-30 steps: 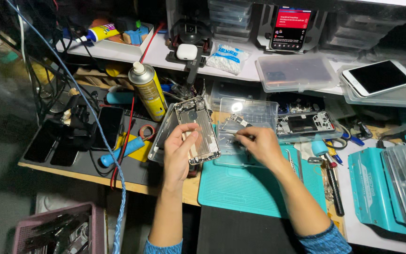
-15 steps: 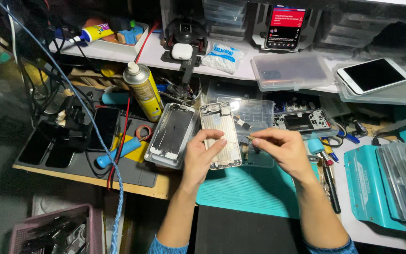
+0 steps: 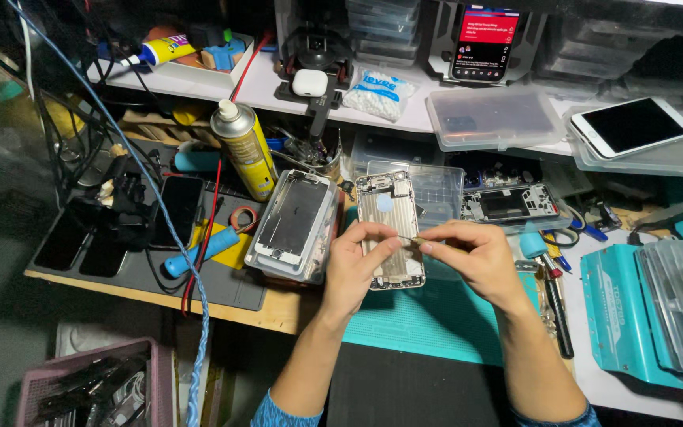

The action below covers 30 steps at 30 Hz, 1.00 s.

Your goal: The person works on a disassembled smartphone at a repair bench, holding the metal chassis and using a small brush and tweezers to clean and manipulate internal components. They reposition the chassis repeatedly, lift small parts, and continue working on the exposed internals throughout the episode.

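Looking down from the head camera, I see my left hand [image 3: 355, 269] wrapped around the lower edge of an opened phone housing [image 3: 390, 228], thumb on top and the other fingers curled beneath, so the fingers are closed snugly on the frame. The housing sits tilted over the teal work mat [image 3: 428, 316], its metal inner side facing up, just right of a stack of phone screens [image 3: 292, 225].

My right hand [image 3: 472, 257] comes in from the right with thumb and forefinger pinched narrow on a thin tool [image 3: 406, 239], probably tweezers, though it is too slim and dim for me to be sure. Its tip reaches the housing's right edge near my left thumb. The remaining right fingers are folded loosely into the palm.

Behind the housing stands a clear plastic box [image 3: 435, 190], and right of that lies another phone frame [image 3: 509, 205]. A yellow spray can [image 3: 243, 150] stands upright behind the screens, and a blue-handled tool [image 3: 199, 251] lies on the dark mat to the left. On the back shelf a white tablet [image 3: 631, 125] rests on a clear lid, well apart from both hands.
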Tool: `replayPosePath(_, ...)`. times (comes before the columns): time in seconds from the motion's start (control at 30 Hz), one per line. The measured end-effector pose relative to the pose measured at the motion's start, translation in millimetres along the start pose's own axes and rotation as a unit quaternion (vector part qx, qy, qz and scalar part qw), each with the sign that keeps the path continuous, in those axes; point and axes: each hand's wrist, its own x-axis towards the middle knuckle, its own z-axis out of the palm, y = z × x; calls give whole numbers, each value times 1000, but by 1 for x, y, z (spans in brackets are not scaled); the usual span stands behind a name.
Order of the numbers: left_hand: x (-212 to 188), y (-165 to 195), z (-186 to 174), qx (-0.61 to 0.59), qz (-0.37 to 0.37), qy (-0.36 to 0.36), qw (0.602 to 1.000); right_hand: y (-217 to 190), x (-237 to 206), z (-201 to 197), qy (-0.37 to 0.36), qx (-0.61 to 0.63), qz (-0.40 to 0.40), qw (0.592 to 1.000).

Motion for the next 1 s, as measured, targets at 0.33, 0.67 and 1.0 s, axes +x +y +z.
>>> replayPosePath(0.33,-1,3,-2,13,18,-1,1000,-8,0,2,-5,-1,13,1000)
replayPosePath(0.67,0,2,-4,19,28,-1,999,-4,0,1,-8,-5,9,1000)
replayPosePath(1.0,3,0,-26,-51,36,28,998,16,-2,-8,24,58,47,997)
